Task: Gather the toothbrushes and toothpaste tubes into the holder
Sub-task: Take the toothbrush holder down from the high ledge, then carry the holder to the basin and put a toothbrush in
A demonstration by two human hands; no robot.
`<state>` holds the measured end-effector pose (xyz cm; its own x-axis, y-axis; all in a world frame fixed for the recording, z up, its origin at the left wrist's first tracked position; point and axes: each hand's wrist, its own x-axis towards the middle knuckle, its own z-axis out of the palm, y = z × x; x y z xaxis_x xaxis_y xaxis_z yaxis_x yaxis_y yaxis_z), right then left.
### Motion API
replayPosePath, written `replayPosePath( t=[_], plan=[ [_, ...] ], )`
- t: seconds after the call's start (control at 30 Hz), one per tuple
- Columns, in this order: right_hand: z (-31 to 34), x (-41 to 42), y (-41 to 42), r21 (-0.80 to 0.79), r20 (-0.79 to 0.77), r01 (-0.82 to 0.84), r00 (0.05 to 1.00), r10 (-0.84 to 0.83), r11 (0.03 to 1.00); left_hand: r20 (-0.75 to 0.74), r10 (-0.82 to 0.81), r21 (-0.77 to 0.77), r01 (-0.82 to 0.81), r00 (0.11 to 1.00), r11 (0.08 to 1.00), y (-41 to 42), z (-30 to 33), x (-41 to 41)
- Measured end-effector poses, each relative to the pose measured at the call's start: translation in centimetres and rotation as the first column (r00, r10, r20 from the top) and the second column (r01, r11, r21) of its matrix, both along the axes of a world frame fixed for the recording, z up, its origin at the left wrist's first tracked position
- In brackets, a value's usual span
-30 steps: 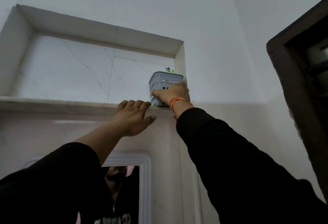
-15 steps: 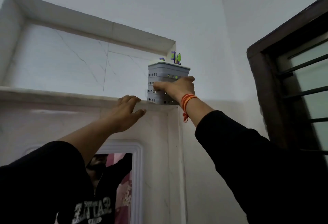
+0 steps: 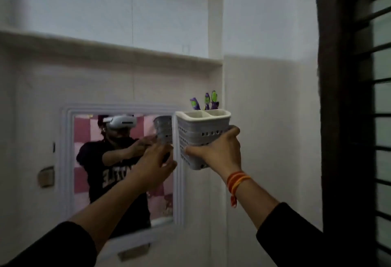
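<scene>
Below the high wall shelf (image 3: 110, 48), in front of the mirror (image 3: 123, 171), the right hand (image 3: 220, 150) holds the grey perforated holder (image 3: 201, 133) in the air, fingers wrapped under and around its lower side, thumb up along the right wall; a red-and-orange thread is tied at that wrist. The holder is upright, clear of the shelf and of any desk, just right of the mirror's white frame. Its white rim shows two compartments: the near one looks empty, and from the far one three purple-and-green toothbrush heads (image 3: 206, 102) stick up. The left hand (image 3: 156, 161) hovers just left of the holder, fingers partly curled and parted, gripping nothing and seemingly not touching the plastic, though blur makes that hard to call. No toothpaste tube shows anywhere in the view, inside the holder or outside it. By my reading the job is somewhere in its middle: some brushes are already stowed and the holder is in hand, while the tubes, and any remaining brushes, are yet to be found and dropped in. Whatever lies lower down is out of sight, so how much is left cannot be judged. The picture is smeared throughout, so fine detail is doubtful.
</scene>
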<state>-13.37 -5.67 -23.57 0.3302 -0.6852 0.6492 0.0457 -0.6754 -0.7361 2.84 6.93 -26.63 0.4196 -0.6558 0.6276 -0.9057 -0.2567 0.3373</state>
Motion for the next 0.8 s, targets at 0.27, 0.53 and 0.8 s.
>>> replayPosePath(
  t=[0.27, 0.53, 0.8],
  plan=[
    [-19.8, 0.9, 0.4, 0.117, -0.065, 0.033, 0.998, -0.026, 0.993, -0.201, 0.079, 0.297, -0.016, 0.976, 0.955, 0.9, -18.2, 0.3],
    [-37.4, 0.5, 0.7, 0.297, -0.212, 0.030, 0.977, 0.036, 0.954, -0.351, 0.279, 0.610, -0.008, 0.894, 0.792, 0.2, -30.1, 2.4],
    [-49.2, -0.3, 2.9, 0.522, -0.276, -0.053, 0.934, 0.227, 0.851, -0.325, 0.580, 0.818, -0.086, 0.747, 0.568, 0.2, -37.6, 5.9]
  ],
)
